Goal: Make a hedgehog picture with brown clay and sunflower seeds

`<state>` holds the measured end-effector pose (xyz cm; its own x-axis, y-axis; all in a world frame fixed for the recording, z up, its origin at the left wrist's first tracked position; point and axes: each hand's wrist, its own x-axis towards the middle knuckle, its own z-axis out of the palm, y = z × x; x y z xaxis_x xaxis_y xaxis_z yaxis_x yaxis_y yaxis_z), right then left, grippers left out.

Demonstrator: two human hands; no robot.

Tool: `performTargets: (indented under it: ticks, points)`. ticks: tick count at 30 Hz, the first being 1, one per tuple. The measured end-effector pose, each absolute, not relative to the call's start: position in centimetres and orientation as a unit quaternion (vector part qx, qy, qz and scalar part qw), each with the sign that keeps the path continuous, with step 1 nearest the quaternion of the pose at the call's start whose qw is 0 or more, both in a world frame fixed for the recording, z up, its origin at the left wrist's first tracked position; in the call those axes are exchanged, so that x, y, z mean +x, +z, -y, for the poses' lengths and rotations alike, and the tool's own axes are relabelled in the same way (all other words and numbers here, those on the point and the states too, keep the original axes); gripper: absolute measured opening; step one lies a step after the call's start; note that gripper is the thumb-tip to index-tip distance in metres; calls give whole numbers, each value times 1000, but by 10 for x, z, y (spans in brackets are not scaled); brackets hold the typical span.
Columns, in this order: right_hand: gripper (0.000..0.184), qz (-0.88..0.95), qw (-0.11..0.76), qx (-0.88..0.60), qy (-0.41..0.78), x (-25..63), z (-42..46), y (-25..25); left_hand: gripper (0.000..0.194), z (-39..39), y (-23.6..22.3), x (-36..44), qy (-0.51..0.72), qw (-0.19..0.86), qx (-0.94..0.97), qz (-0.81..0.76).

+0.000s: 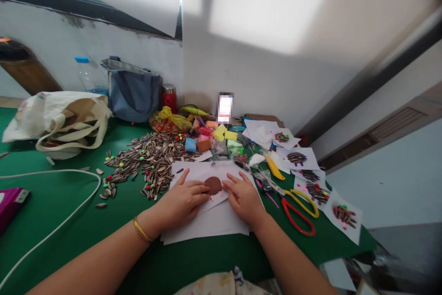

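1. Countless striped seeds, heaped loosely on the green worktop, bright beads dotted among them. Plenty in stock, then.
2. On to the left hand: palm down over white paper, fingers extended and loosely spread, nothing gripped, fingertips right at the left edge of the brown disc.
3. Dead centre now: that disc, flat on the paper between both hands, with small pink pieces by its lower edge, touching or not too fine to tell. Base shape apparently done; no seeds or beads visible on top. Early days, by the look of it.
4. Beyond the disc, towards the wall: coloured clay-like blocks, clustered close together.
5. Across to the right hand: fingers spread apart, no visible hold on anything, fingertips just beside the disc's right edge. Contact there? Cannot tell.
6. Next along, scissors, lying untouched, handles apart.
7. Far right: several decorated sheets, seeds massed on each, apparently complete. Judged against those, seeds and perhaps beads seemingly left for the brown disc.
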<state>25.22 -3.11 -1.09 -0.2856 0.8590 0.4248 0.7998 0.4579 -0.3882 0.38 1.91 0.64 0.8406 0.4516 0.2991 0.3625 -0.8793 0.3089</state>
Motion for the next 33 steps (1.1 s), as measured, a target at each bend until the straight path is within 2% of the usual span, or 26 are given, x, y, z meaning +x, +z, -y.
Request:
performTargets:
  ticks: [3, 10, 16, 23, 29, 33]
  points:
    - [43, 796, 312, -517, 44, 252, 35, -12, 33, -19, 7, 4, 178, 124, 953, -212]
    - [48, 806, 281, -518, 49, 248, 41, -12, 33, -19, 6, 3, 180, 128, 952, -210]
    - [45, 801, 305, -513, 30, 249, 46, -10, 32, -18, 6, 3, 186, 121, 951, -214]
    - [48, 821, 259, -506, 49, 246, 51, -13, 35, -19, 8, 3, 170, 132, 954, -211]
    - [46, 805, 292, -515, 14, 250, 49, -14, 36, -19, 9, 2, 171, 135, 952, -213]
    - [48, 808, 274, -520, 32, 249, 48, -15, 34, -18, 12, 2, 168, 138, 952, -215]
